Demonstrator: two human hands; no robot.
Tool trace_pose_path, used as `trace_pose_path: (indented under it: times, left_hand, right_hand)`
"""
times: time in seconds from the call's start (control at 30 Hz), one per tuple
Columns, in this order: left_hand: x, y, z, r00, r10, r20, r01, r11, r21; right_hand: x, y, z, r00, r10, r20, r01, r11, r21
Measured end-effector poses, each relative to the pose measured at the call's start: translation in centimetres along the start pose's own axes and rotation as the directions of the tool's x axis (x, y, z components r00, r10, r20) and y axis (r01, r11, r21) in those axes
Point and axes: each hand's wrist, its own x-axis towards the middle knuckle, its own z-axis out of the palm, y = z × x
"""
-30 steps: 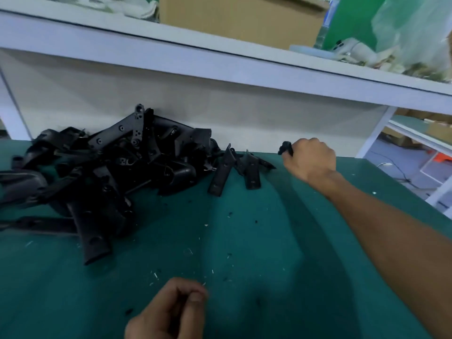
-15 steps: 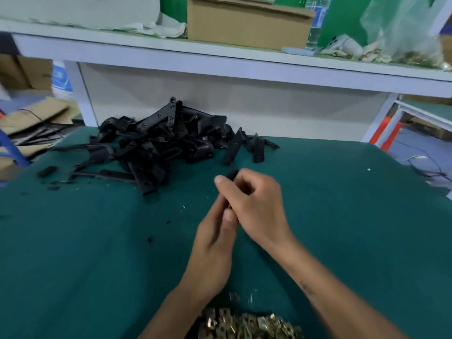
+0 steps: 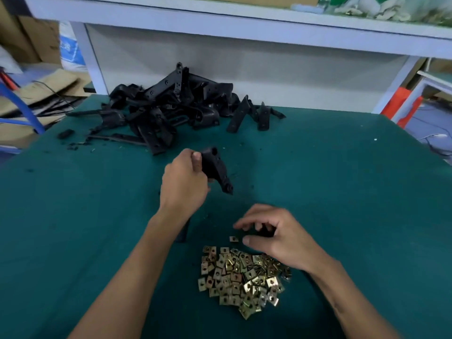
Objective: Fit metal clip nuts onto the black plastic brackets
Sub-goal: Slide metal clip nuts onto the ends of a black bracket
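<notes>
At frame centre the left hand [image 3: 182, 184] grips a black bracket [image 3: 216, 168], fingers curled round it. Lower down, the right hand [image 3: 274, 237] hovers with fingers loosely spread over a lone clip nut [image 3: 233, 239], just above the brass nut pile [image 3: 242, 276]. More brackets [image 3: 171, 111] are heaped at the upper left of the green desk [image 3: 342, 192].

Left hand [image 3: 183, 182] raised, fingers curled gripping; right hand [image 3: 276, 237] lowered, fingers loosely spread.

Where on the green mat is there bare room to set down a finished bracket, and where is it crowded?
Bare mat runs right of both hands to the table's right edge, and left of the left hand and forearm. Crowded: the bracket pile at the far edge, the clip nuts near the right hand, and the gap between the hands.
</notes>
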Motion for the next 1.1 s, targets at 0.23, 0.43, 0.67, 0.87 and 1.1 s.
trace_pose_path:
  times: [0.23,0.43,0.67,0.87,1.1]
  left_hand:
    - [0.7,-1.0,1.1,0.993,0.049,0.111,-0.045,0.998,-0.042]
    - [0.3,-3.1,1.4,0.863,0.045,0.503,0.243,0.837,-0.491]
    - [0.8,-4.4,1.1,0.806,0.230,0.546,0.295,0.644,-0.706]
    - [1.1,-4.3,1.5,0.729,0.335,0.597,0.277,0.653,-0.705]
    - [1.1,-3.6,2.2,0.736,0.288,0.612,0.316,0.653,-0.688]
  right_hand:
    - [0.8,-0.5,0.9,0.996,-0.078,0.050,0.086,0.975,-0.205]
    - [0.8,-0.5,0.9,0.996,-0.084,-0.015,0.078,0.967,-0.241]
    - [1.1,-0.4,1.1,0.989,-0.028,-0.143,0.037,0.997,0.064]
    - [2.1,1.0,-0.1,0.957,0.074,-0.279,0.031,0.935,0.352]
    - [5.1,-0.1,-0.3,0.956,0.275,-0.105,-0.005,0.371,0.929]
